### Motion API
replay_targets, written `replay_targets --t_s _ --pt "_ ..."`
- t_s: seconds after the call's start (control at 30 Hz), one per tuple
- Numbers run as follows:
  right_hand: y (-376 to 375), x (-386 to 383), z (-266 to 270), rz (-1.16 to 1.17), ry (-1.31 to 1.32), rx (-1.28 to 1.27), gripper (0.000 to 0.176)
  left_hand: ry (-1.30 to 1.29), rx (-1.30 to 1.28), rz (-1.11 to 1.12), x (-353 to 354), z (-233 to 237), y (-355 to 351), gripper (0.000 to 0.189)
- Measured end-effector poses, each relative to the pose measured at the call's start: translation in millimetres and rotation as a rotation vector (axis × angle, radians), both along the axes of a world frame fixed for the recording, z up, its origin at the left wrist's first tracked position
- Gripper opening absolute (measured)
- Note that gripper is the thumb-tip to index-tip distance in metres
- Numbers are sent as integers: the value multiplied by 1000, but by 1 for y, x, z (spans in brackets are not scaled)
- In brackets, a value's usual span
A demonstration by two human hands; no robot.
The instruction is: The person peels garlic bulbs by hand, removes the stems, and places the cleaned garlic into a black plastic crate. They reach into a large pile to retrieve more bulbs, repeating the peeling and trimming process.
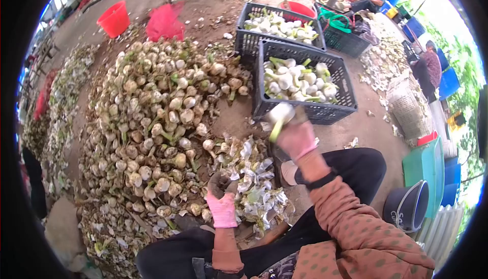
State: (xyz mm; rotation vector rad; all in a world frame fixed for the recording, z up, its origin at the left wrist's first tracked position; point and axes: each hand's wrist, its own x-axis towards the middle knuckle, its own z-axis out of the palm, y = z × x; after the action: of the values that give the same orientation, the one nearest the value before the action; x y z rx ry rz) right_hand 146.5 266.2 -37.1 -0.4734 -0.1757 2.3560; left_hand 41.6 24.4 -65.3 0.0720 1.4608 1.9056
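Snugly round smooth garlic bulb (281, 112), right hand (297, 136) grip; left hand (222, 200) grip unclear amid papery husks (254, 174).

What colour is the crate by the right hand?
The crate is black; head view.

Pink gloves (222, 212), dotted brown sleeves (351, 223), black trousers (358, 163).
The left hand (222, 202) and the right hand (296, 137) each wear a pink knit glove, soiled dark at the fingers. The sleeves are rust-brown with small darker dots. A black band (320, 181) sits at the right wrist. One pale shoe (290, 172) shows beside the trousers.
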Motion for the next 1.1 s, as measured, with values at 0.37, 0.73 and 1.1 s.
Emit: replay_targets --t_s 0.37,0.73,1.1 --pt "-25 -89 -102 469 -1060 1373 27 -148 -188 -140 -3 -21 5 16" --pt "-65 -104 -180 839 -1332 1120 33 -5 -266 -78 -17 -35 11 32" --pt "-120 -65 -36 653 -758 394 43 559 -369 -10 -17 -12 1 46"
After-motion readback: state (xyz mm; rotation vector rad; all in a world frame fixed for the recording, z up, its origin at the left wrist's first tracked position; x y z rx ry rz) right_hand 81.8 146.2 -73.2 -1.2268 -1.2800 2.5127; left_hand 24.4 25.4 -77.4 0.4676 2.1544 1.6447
